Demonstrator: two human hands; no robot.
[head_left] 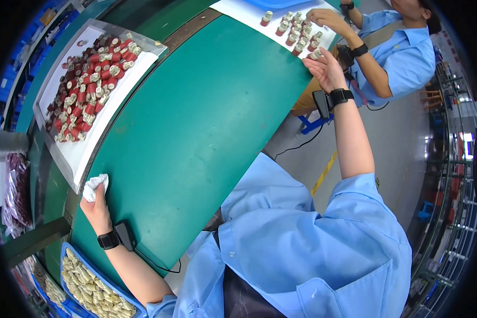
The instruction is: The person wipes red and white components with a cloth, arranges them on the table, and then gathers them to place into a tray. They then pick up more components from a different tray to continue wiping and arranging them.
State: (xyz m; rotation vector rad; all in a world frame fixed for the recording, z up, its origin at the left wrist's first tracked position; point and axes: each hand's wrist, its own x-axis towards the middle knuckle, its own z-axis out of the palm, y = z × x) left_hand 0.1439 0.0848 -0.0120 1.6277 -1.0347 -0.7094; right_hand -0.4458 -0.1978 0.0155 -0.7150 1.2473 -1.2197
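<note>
Work surface [196,122], green, spanning the bench. Tray [78,159], clear-edged, at its far left, bearing a heap of red-and-white parts [93,87]. White sheet [236,10], upper right. Blue bin [63,270] of cream pieces, lower left. Right hand [327,69], thumb and fingers spread at the sheet's near edge; whether it grips the nearest part, cannot tell. Left hand [96,209], closed on a white cloth [96,186] beside the tray's near corner. Co-worker's hand [326,18], above the sheet. Standing red-and-white parts [298,47], grouped on the sheet just beyond the right hand's fingertips.
</note>
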